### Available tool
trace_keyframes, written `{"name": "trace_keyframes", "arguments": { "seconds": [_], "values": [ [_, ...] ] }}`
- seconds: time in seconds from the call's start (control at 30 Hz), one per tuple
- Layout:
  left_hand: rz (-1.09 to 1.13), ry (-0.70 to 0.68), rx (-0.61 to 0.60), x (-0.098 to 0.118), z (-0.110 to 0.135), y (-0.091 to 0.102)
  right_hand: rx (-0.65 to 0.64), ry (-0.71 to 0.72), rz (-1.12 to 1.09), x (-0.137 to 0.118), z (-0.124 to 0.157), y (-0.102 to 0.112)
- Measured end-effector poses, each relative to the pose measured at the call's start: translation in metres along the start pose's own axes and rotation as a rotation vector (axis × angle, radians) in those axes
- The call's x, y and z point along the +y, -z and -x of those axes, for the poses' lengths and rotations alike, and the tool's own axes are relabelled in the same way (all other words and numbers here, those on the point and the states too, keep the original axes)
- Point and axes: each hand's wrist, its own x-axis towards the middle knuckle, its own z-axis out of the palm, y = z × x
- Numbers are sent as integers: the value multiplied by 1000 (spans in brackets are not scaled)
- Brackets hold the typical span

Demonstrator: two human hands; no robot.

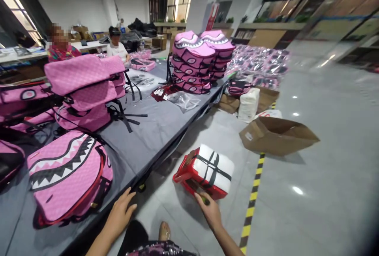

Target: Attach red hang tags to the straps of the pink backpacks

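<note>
My left hand hovers by the near edge of the grey-covered table, fingers spread, holding nothing. To its left a pink backpack with a black-and-white shark-mouth print and red trim lies on the table. My right hand is closed around a small dark and yellow-green object, mostly hidden by the fingers. Just beyond that hand, on the floor, is a red stool with a white pad tied on by black straps. Whether the hand touches the stool is unclear.
Stacked pink backpacks stand at the left, and taller stacks farther back. Clear plastic bags and dark red tags lie on the table. An open cardboard box sits beyond yellow-black floor tape. Two people are across the table.
</note>
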Motion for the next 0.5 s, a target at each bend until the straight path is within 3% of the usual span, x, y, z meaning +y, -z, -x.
{"name": "trace_keyframes", "arguments": {
  "seconds": [0.1, 0.2, 0.27, 0.4, 0.5],
  "values": [
    [4, 84, -77, 5, -25, -23, -59, 210, -58, -51, -75, -29],
    [-13, 131, -82, -12, -57, -43, -156, 426, -70, -115, -161, -64],
    [-29, 153, -49, -24, -92, -55, -208, 567, -47, -155, -217, -82],
    [-88, 151, 42, -23, -202, -74, -282, 761, 29, -213, -308, -100],
    [-128, 129, 37, 11, -296, -74, -320, 820, 23, -238, -356, -102]
  ]
}}
